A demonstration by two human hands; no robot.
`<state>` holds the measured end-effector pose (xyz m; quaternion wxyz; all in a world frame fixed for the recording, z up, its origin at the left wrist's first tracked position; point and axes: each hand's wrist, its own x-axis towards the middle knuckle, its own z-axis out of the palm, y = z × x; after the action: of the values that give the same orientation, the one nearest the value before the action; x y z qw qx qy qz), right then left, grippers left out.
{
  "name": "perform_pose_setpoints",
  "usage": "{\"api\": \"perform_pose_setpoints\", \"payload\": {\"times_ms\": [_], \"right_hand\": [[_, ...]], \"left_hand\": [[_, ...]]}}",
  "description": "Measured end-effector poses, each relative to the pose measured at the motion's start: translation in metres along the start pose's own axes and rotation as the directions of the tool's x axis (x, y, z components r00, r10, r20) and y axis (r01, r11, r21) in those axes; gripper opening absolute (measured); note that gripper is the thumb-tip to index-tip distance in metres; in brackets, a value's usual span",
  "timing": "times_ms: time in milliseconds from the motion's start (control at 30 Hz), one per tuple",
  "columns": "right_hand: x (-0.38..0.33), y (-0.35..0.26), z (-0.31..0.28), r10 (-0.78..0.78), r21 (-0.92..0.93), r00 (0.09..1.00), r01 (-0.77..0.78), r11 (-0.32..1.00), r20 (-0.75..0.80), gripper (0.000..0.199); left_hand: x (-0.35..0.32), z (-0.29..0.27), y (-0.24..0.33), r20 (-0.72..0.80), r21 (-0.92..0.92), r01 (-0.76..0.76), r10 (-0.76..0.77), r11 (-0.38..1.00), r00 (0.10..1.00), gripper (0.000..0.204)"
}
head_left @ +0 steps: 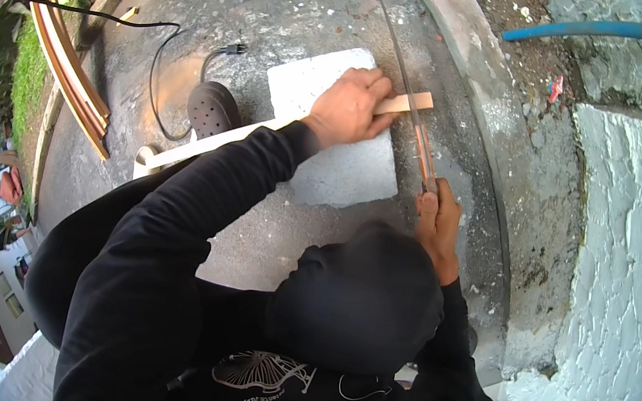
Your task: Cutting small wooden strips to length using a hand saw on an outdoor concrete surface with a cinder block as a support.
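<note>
My left hand point(352, 104) is closed over a pale wooden strip point(224, 137), pressing it down on a white block point(346, 169). The strip runs slantwise from the lower left, and its short end juts out past the block's right side. In my right hand point(439, 222) is the handle of a handsaw, gripped to the right of the block. The long, thin blade of the saw point(398, 46) points up and away, crossing the strip near that jutting end. How deep the blade sits in the wood is too small to tell.
A dark clog point(213, 108) on a foot stands left of the block. Beyond it a black cord with a plug point(234, 49) lies on the concrete. Several long wooden strips point(67, 63) lie at the left. A blue hose point(595, 31) and a rough white wall point(627, 263) are on the right.
</note>
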<state>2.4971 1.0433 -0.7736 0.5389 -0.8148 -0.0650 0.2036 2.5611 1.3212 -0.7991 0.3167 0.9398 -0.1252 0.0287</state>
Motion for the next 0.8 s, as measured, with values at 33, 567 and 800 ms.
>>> {"api": "perform_pose_setpoints", "payload": {"times_ms": [33,567,800], "right_hand": [[-0.003,0.0,-0.003,0.005,-0.018,1.0,-0.005,1.0,0.019,0.033],[-0.02,-0.011,0.023,0.049,-0.048,0.996,-0.053,0.997,-0.078,0.028],[0.013,-0.046,0.014,-0.042,-0.2,0.998,0.034,0.979,-0.036,0.029]], "left_hand": [[0.0,0.002,0.004,-0.039,0.009,-0.037,0.038,0.999,0.999,0.027],[-0.006,0.003,-0.01,0.07,0.078,-0.018,0.012,0.997,0.998,0.034],[0.0,0.001,-0.011,-0.056,-0.013,0.031,-0.031,0.999,0.998,0.029]]}}
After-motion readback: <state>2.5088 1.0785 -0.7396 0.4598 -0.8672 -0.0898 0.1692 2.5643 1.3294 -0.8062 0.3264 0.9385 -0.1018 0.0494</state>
